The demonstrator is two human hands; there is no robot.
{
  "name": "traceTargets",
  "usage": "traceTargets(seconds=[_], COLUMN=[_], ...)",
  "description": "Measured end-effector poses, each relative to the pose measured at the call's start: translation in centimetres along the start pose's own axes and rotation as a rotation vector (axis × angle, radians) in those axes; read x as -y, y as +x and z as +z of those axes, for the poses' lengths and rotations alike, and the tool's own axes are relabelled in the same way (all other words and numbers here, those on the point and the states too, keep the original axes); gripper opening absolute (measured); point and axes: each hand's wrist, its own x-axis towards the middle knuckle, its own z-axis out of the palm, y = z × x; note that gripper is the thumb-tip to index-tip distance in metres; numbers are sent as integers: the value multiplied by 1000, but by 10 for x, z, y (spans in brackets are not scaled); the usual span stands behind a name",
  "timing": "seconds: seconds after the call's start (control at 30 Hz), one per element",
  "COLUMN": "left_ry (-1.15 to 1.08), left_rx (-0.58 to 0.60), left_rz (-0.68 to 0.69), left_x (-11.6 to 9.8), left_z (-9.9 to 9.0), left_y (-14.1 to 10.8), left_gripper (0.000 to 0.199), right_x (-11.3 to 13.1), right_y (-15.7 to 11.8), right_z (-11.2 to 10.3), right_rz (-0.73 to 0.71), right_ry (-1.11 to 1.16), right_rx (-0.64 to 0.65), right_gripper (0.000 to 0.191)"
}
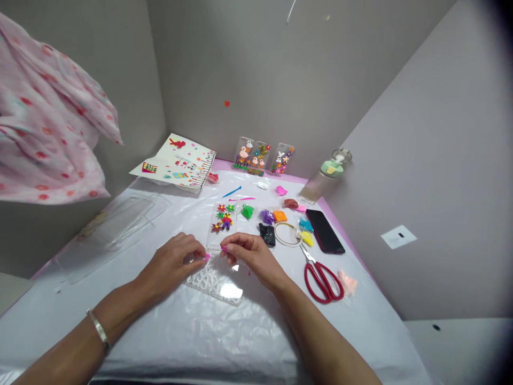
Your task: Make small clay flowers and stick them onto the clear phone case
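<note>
Over a clear phone case (218, 283) with a faceted pattern, both my hands are held close together. My left hand (174, 262) is closed, a small bright pink bit of modelling clay (207, 257) showing at its thumb and fingertips. My right hand (250, 256) also pinches a bit of pink clay (224, 248). Just beyond them lies a decorated clear phone case (222, 219) with clay flowers and a small clay figure. Behind it are a blue modelling tool (232, 192) and a pink modelling tool (242, 199).
Red-handled scissors (323, 280), a black phone (324, 231) and a bangle (288, 234) lie right, near several wrapped clay lumps (267, 216). Decorated cases (262, 158) lean on the wall beside a bottle (326, 179). Clear cases (124, 222) and a decorated sheet (176, 163) are left.
</note>
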Motion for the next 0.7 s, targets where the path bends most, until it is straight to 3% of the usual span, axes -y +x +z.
traceTargets(seconds=[0.33,0.5,0.7], left_ry=[-29,-115,-131], left_rx=[29,-40,-110], left_rz=[-17,-22,164], left_x=[3,1,-17], left_z=[-2,-5,2], left_y=[1,-1,-3], left_gripper=[12,17,20], right_x=[0,-2,-7], right_y=[0,1,2], right_z=[1,1,6], right_rz=[4,17,62], right_ry=[29,-5,129], right_rx=[7,-39,-14], right_gripper=[23,18,29])
